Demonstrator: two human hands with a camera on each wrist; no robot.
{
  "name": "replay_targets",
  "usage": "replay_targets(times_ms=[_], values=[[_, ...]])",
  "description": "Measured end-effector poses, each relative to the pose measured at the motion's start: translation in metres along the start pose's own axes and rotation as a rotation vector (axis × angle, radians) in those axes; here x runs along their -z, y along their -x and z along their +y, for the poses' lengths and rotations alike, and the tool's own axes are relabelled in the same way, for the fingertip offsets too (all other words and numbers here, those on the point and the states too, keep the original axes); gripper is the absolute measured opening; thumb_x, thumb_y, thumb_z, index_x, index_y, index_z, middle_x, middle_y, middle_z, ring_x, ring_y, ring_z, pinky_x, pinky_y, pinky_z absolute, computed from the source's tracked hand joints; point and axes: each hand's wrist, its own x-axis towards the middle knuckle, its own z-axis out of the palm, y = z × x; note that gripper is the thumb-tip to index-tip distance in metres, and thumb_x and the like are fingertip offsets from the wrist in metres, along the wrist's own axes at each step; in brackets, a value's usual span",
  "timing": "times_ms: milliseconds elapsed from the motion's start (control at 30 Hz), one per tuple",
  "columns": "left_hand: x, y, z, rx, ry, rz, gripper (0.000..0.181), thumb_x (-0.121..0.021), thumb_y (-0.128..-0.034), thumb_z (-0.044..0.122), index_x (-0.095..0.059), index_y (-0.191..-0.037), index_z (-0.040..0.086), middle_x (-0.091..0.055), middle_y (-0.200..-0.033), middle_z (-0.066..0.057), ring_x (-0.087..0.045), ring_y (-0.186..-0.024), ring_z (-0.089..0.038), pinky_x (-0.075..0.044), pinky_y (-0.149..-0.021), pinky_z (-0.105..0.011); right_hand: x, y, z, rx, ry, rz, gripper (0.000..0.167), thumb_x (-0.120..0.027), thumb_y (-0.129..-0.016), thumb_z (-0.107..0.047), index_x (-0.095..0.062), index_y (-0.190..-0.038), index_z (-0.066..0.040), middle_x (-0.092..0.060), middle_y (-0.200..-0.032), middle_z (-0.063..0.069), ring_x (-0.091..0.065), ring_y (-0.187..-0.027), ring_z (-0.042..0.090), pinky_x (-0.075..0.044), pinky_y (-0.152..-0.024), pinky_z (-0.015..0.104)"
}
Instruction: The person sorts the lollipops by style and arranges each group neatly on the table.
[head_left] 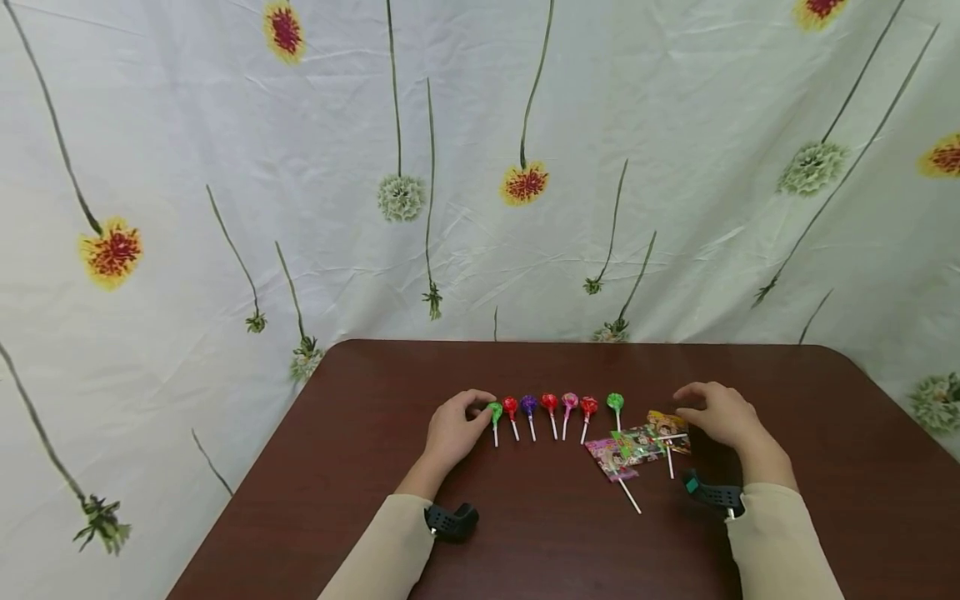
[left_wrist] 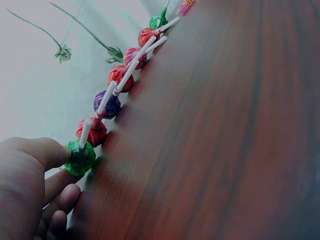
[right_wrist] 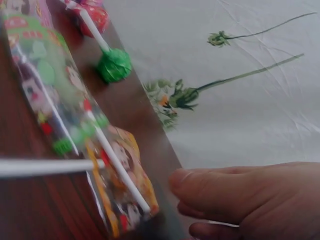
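Note:
My left hand point(head_left: 453, 429) pinches the head of a green lollipop point(left_wrist: 80, 159) between thumb and finger. This lollipop stands at the left end of a row, its white stick toward me. Beside it come a red lollipop point(head_left: 510, 407), a purple one point(head_left: 529, 405), another red point(head_left: 550, 402), a pink one point(head_left: 570, 402) and a further red point(head_left: 588, 406). Past a gap lies a second green lollipop point(right_wrist: 115, 65). My right hand point(head_left: 723, 415) hovers with loosely bent fingers beside an orange-wrapped flat lollipop point(right_wrist: 127, 170), holding nothing.
A green flat-wrapped lollipop point(head_left: 637, 444) and a pink flat-wrapped one point(head_left: 611, 458) overlap near the orange one, sticks pointing different ways. All lie on a dark brown table point(head_left: 525, 525). A white flowered cloth point(head_left: 465, 250) hangs behind the table's far edge.

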Motion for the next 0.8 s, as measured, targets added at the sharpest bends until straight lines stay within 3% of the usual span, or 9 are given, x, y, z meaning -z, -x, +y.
replay_targets(times_ms=[300,500,667,800], values=[[0.001,0.001,0.001,-0.003,0.002,-0.006,0.016,-0.069,-0.0941,0.027,-0.073,-0.109,0.025,-0.072,-0.101,0.004,-0.061,-0.084,-0.011,-0.046,-0.072,-0.031,0.015,0.014,0.017,-0.083,0.048,-0.087,0.039,-0.069,-0.092,-0.022,-0.064,-0.123,0.000,-0.059,-0.127,0.033,-0.054,-0.113,0.053,-0.040,-0.084,0.066],[0.000,0.001,0.000,-0.002,0.002,-0.008,0.016,-0.069,-0.0941,0.027,-0.073,-0.110,0.025,-0.072,-0.100,0.004,-0.061,-0.084,-0.011,-0.046,-0.071,-0.030,0.020,0.017,0.024,-0.089,0.019,-0.108,0.034,-0.072,-0.090,-0.022,-0.066,-0.117,-0.001,-0.064,-0.117,0.029,-0.059,-0.103,0.045,-0.041,-0.082,0.061],[0.000,0.000,0.000,0.000,0.000,-0.006,0.016,-0.069,-0.0939,0.027,-0.073,-0.109,0.026,-0.072,-0.101,0.004,-0.062,-0.086,-0.012,-0.047,-0.073,-0.032,0.020,0.018,0.024,-0.073,-0.005,-0.076,0.015,-0.069,-0.091,-0.013,-0.070,-0.102,-0.003,-0.067,-0.095,0.015,-0.059,-0.085,0.028,-0.045,-0.075,0.047],[0.000,-0.001,0.000,-0.002,-0.003,0.002,0.016,-0.070,-0.0933,0.027,-0.073,-0.109,0.026,-0.072,-0.101,0.004,-0.063,-0.087,-0.012,-0.048,-0.075,-0.033,0.018,0.017,0.021,-0.043,0.000,0.009,0.011,-0.066,-0.093,-0.009,-0.070,-0.100,-0.002,-0.067,-0.091,0.015,-0.059,-0.083,0.028,-0.050,-0.073,0.046]])
